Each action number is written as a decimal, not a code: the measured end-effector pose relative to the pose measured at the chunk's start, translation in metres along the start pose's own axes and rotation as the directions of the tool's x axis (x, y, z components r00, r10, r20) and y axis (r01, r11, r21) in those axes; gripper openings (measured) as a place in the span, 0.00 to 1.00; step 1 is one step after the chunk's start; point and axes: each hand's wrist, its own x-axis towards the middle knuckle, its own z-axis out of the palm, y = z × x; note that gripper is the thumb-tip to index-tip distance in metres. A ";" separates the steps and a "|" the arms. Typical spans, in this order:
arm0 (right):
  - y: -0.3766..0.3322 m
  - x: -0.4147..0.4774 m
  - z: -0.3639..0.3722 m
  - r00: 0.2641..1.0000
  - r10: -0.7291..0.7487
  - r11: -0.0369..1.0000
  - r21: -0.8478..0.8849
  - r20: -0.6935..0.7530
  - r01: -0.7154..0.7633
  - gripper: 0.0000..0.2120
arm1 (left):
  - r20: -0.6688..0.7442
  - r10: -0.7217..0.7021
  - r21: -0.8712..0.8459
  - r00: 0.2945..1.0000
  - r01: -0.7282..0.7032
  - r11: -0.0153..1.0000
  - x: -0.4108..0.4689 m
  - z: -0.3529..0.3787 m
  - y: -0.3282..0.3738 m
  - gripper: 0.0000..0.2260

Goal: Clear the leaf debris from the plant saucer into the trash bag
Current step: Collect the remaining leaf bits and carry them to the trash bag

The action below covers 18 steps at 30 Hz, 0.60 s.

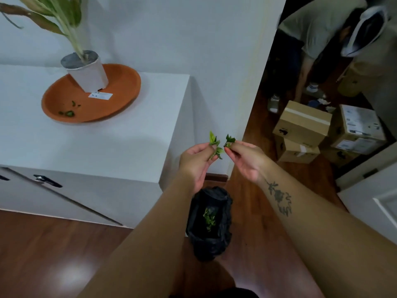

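Observation:
An orange plant saucer (120, 93) sits on a white cabinet at the upper left, with a white pot (90, 73) standing in it. A few green leaf bits (68, 112) lie at the saucer's front. My left hand (196, 163) pinches a small bunch of green leaves (214, 145). My right hand (247, 159) pinches another leaf piece (229, 140). Both hands are held close together, past the cabinet's right end and above the black trash bag (211, 239) on the floor. The bag is open, and some leaves (209, 218) lie inside.
The white cabinet (107, 147) has dark handles (48, 180) on its front. A white label (100, 95) lies in the saucer. Wooden floor runs below. Through the doorway at right stand cardboard boxes (303, 125), and a person (311, 39) bends over them.

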 end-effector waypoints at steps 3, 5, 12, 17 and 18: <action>0.020 0.011 -0.023 1.000 0.018 1.000 -0.002 -0.022 -0.018 0.05 | -0.050 -0.044 -0.035 0.998 0.043 0.998 0.010 -0.009 -0.034 0.06; 0.039 0.021 -0.039 0.998 0.037 0.999 -0.010 -0.041 -0.037 0.04 | -0.084 -0.069 -0.035 0.994 0.066 0.997 0.017 -0.021 -0.062 0.07; 0.115 0.067 -0.095 0.985 0.124 0.990 -0.046 -0.123 -0.131 0.08 | -0.193 -0.139 0.087 0.971 0.158 0.984 0.051 -0.086 -0.151 0.01; 0.173 0.096 -0.120 0.986 0.121 0.972 -0.190 -0.113 -0.141 0.03 | -0.268 -0.238 0.125 0.934 0.278 0.952 0.072 -0.126 -0.197 0.02; 0.184 0.102 -0.127 0.985 0.125 0.958 -0.242 -0.122 -0.151 0.05 | -0.270 -0.251 0.149 0.930 0.298 0.943 0.078 -0.134 -0.207 0.02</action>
